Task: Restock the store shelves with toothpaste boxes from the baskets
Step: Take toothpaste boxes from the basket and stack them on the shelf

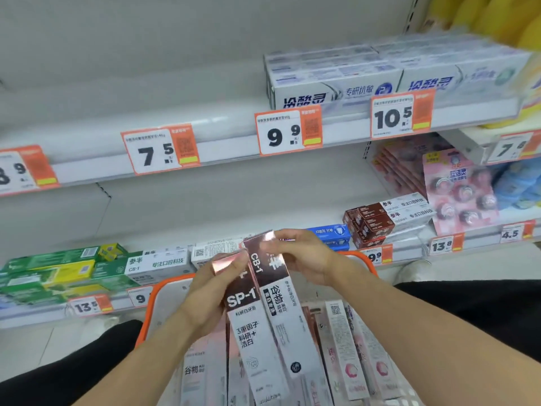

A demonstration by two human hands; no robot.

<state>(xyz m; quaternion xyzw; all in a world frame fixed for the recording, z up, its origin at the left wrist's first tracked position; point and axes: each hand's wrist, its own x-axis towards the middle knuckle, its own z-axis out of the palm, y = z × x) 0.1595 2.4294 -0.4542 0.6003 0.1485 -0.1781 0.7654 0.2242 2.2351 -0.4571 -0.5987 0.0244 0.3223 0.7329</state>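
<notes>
White store shelves filled the view. The upper shelf [205,148] lay mostly bare, with white toothpaste boxes [336,80] stacked at its right and orange price tags [288,131] along its edge. The lower shelf [123,303] carried green boxes [52,268] on the left and brown-and-white boxes [377,221] on the right. Over the orange basket [149,303] of boxes, the left hand [210,291] gripped the SP-1 box [251,326], and the right hand [304,256] pinched the top of the CB-1 box [275,288], the two touching side by side.
</notes>
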